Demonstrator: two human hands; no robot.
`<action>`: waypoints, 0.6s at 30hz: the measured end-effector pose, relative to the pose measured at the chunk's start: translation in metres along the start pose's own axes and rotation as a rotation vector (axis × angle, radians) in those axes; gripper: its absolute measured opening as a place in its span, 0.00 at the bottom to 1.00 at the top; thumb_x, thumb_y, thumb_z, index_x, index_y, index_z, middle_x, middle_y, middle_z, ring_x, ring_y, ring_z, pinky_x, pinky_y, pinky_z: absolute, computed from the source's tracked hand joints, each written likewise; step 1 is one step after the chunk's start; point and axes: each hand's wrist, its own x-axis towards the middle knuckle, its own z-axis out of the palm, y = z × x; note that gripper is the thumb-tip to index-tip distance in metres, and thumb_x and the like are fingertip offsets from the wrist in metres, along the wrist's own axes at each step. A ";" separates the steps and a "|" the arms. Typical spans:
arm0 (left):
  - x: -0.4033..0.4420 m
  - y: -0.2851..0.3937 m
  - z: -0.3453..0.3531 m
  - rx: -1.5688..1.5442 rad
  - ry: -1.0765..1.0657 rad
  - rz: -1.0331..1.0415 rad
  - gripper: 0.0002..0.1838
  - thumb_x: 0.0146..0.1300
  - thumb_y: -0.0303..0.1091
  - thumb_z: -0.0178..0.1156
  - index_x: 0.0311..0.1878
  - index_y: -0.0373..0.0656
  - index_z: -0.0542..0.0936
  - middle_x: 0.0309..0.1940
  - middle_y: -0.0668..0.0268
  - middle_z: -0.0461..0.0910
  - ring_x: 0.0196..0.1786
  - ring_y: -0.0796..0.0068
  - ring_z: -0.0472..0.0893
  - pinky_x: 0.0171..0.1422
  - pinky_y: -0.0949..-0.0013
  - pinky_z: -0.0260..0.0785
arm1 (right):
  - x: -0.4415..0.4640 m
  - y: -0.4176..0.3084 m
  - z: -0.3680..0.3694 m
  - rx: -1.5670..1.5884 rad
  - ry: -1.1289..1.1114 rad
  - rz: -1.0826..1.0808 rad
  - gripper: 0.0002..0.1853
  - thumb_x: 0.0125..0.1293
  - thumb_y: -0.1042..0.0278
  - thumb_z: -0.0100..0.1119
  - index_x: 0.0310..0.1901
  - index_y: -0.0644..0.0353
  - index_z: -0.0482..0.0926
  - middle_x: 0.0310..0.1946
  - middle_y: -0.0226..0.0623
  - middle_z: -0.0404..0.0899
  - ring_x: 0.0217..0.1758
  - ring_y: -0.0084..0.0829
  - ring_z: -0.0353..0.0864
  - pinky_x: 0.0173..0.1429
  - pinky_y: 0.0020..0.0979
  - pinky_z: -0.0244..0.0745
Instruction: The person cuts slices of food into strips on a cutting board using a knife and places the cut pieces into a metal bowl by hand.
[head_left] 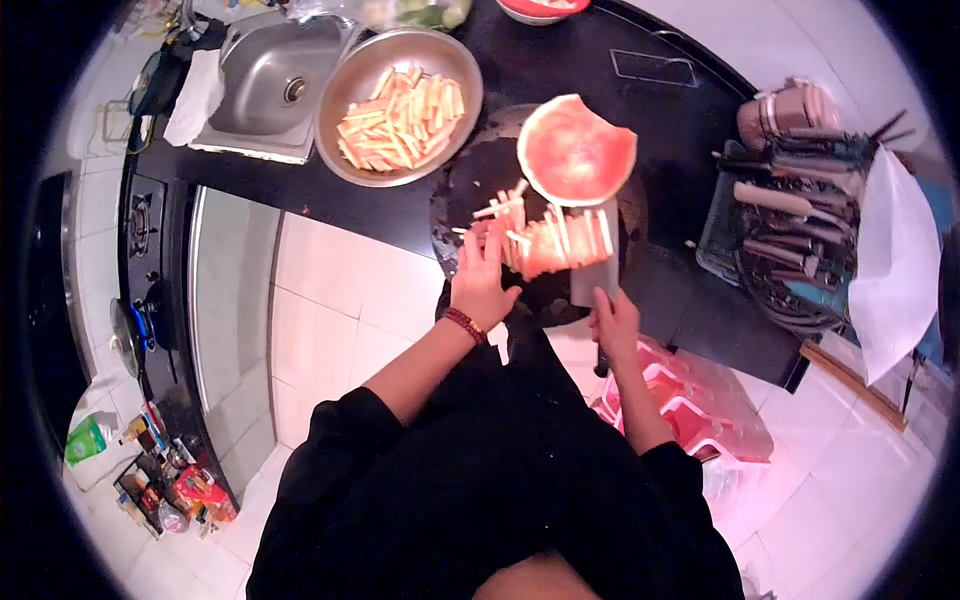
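My right hand (614,322) is wrapped round the dark handle of a cleaver (598,285), its wide blade upright along the right end of a row of cut watermelon rind strips (560,243). At the row's left end, my left hand (482,283) has its fingers stretched out and thumb apart, the fingertips touching the strips. Several loose strips lie beyond those fingers. A large watermelon rind piece (578,152), pink side up with a bite-shaped notch, rests behind the row. All of this is on a dark round cutting board (463,190).
A metal bowl (330,125) of cut strips stands at the back left, beside the sink (262,85). On the right, a rack (715,235) holds several knives and utensils. Pink bins (735,405) stand on the floor below the black counter (680,130).
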 end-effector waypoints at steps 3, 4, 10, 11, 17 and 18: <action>0.007 0.017 0.001 0.068 -0.088 -0.076 0.62 0.39 0.26 0.78 0.78 0.47 0.52 0.67 0.49 0.58 0.67 0.40 0.66 0.67 0.51 0.72 | -0.001 -0.002 0.017 0.029 -0.021 -0.048 0.12 0.76 0.60 0.55 0.42 0.61 0.77 0.15 0.29 0.71 0.12 0.20 0.67 0.16 0.26 0.62; 0.008 0.020 0.001 0.106 -0.106 -0.089 0.62 0.40 0.26 0.78 0.79 0.47 0.50 0.67 0.48 0.58 0.67 0.39 0.65 0.67 0.50 0.71 | 0.000 -0.002 0.023 0.046 -0.020 -0.051 0.12 0.77 0.60 0.55 0.42 0.61 0.77 0.15 0.29 0.70 0.11 0.19 0.67 0.16 0.26 0.62; 0.008 0.038 0.011 0.314 -0.196 -0.113 0.63 0.42 0.24 0.74 0.81 0.47 0.45 0.71 0.45 0.56 0.68 0.35 0.63 0.72 0.52 0.67 | -0.005 -0.007 0.026 0.050 -0.012 -0.048 0.12 0.77 0.60 0.55 0.42 0.61 0.77 0.15 0.28 0.70 0.11 0.19 0.66 0.16 0.25 0.61; 0.006 0.034 0.017 0.373 -0.123 -0.023 0.60 0.44 0.20 0.69 0.81 0.47 0.48 0.72 0.44 0.55 0.69 0.34 0.61 0.73 0.53 0.65 | -0.004 -0.005 0.025 0.046 -0.028 -0.048 0.12 0.77 0.60 0.55 0.42 0.61 0.77 0.15 0.28 0.70 0.11 0.18 0.67 0.16 0.25 0.61; 0.007 0.022 0.025 0.309 -0.101 -0.052 0.64 0.40 0.22 0.76 0.81 0.53 0.48 0.75 0.52 0.52 0.70 0.39 0.62 0.71 0.50 0.69 | -0.017 -0.009 0.024 0.004 -0.078 -0.025 0.13 0.76 0.62 0.55 0.39 0.64 0.77 0.15 0.31 0.73 0.13 0.23 0.71 0.19 0.29 0.67; 0.007 0.020 0.025 0.308 -0.103 -0.052 0.64 0.40 0.22 0.76 0.81 0.53 0.48 0.75 0.52 0.52 0.70 0.39 0.62 0.71 0.50 0.69 | -0.019 -0.009 0.027 -0.009 -0.091 -0.034 0.13 0.76 0.61 0.55 0.39 0.64 0.77 0.15 0.31 0.73 0.13 0.23 0.71 0.19 0.29 0.67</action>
